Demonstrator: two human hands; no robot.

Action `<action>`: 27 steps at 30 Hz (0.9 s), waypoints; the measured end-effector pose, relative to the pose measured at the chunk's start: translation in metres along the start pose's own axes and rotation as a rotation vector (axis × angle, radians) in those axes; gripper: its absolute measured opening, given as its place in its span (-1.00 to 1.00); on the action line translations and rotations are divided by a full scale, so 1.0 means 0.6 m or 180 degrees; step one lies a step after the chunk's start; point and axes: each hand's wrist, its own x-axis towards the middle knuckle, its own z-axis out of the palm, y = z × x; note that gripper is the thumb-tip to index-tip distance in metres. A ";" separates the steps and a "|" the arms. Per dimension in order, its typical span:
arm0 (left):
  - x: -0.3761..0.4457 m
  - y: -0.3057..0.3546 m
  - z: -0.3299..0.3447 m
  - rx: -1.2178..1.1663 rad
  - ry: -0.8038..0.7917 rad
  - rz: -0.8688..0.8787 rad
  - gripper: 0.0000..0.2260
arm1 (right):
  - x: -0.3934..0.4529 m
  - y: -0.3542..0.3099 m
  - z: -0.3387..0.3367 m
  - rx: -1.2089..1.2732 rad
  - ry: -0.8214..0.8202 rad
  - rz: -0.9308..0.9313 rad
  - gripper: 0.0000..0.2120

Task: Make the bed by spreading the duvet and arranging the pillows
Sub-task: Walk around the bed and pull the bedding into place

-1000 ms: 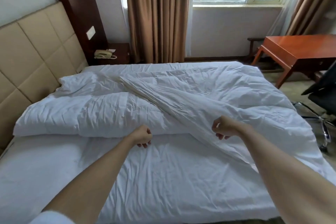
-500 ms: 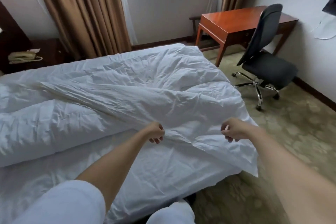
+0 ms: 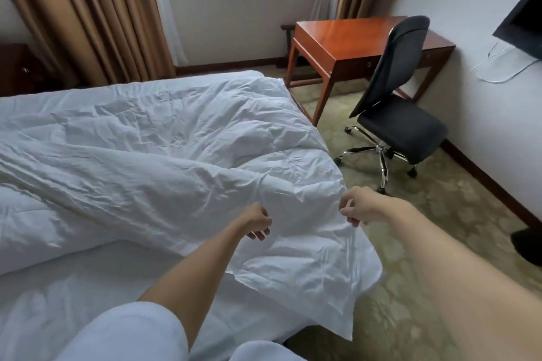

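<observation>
Two bare hands are seen over the near corner of the white duvet (image 3: 181, 173); cloth is pinched by the curled left hand (image 3: 257, 222) on top and by the right hand (image 3: 356, 208) at the edge, the corner hanging below both off the mattress (image 3: 73, 296). Farther off, duvet is bunched across the bed; desk (image 3: 346, 41) and chair (image 3: 396, 114) stand beyond

Duvet (image 3: 152, 155): white cloth, matt, creased. Desk (image 3: 346, 38): glossy reddish wood. Chair (image 3: 401, 126): dark fabric seat, shiny chromed metal base.
</observation>
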 end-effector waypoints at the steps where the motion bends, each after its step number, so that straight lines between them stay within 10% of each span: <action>1: 0.015 0.023 0.007 0.0002 0.0001 0.0008 -0.80 | 0.016 0.014 -0.023 0.0018 0.0130 -0.0041 -0.85; 27: 0.033 0.210 0.181 -0.1320 0.1518 -0.1478 -0.86 | 0.309 0.186 -0.189 -0.0946 -0.1008 -0.1528 -0.78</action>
